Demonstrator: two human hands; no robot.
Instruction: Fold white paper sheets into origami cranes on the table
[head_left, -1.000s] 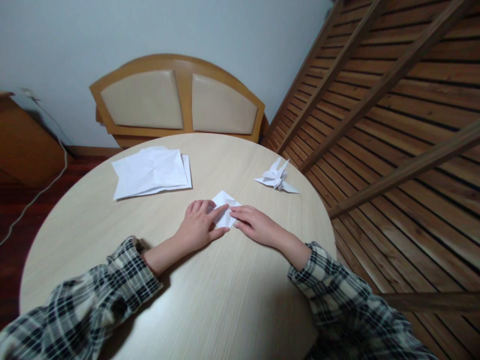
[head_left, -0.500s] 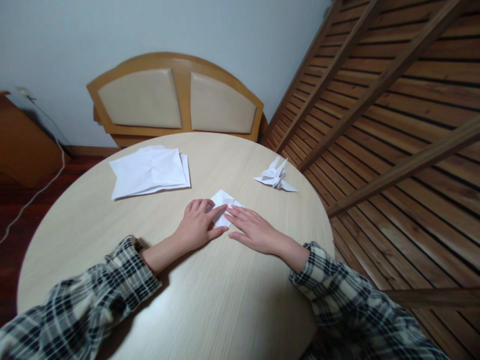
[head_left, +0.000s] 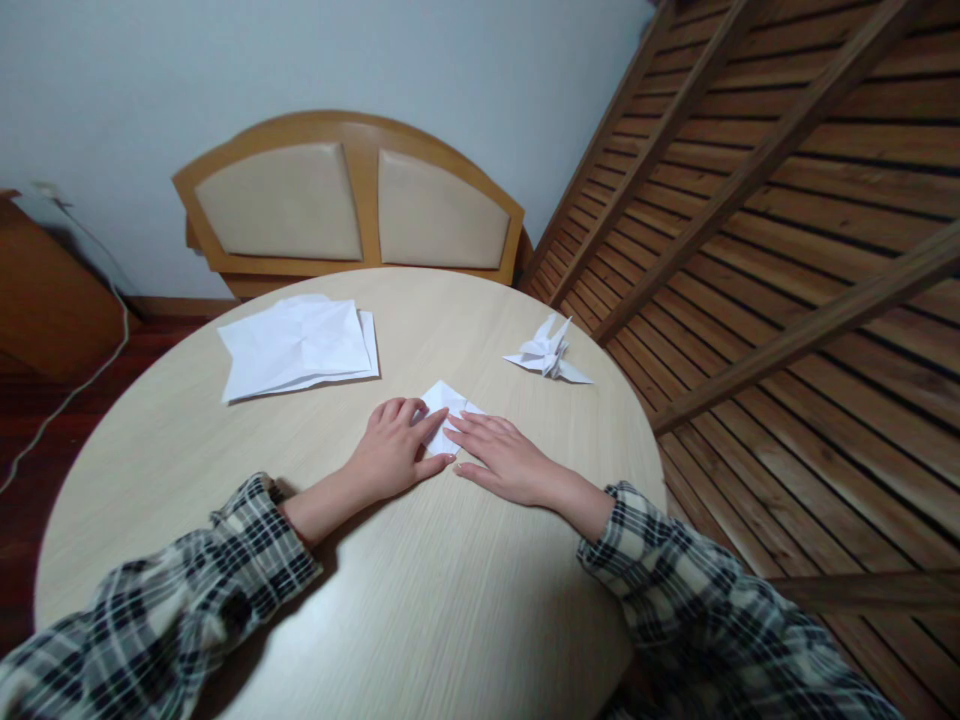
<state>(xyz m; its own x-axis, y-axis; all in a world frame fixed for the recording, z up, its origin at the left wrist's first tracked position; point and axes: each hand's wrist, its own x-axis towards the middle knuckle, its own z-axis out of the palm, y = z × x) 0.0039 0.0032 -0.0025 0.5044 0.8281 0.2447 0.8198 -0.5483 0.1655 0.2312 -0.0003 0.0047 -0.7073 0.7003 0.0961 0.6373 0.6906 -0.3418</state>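
A small folded piece of white paper (head_left: 448, 400) lies on the round pale wooden table (head_left: 420, 600). My left hand (head_left: 394, 452) rests flat on its left part, fingers stretched out and pressing down. From the right, my right hand (head_left: 501, 458) lies flat over the paper's right side, its fingers extended and meeting the left hand's fingertips. Only the far corner of the paper shows past the hands. Both arms wear plaid sleeves.
A finished white paper crane (head_left: 550, 353) stands at the table's right rear. Creased white paper sheets (head_left: 298, 345) lie stacked at the left rear. A wooden chair with padded back (head_left: 349, 200) stands behind the table. A slatted wooden wall (head_left: 787, 250) runs along the right.
My right hand has slid a little to the left over the folded paper, covering more of it. The left hand has stayed in place.
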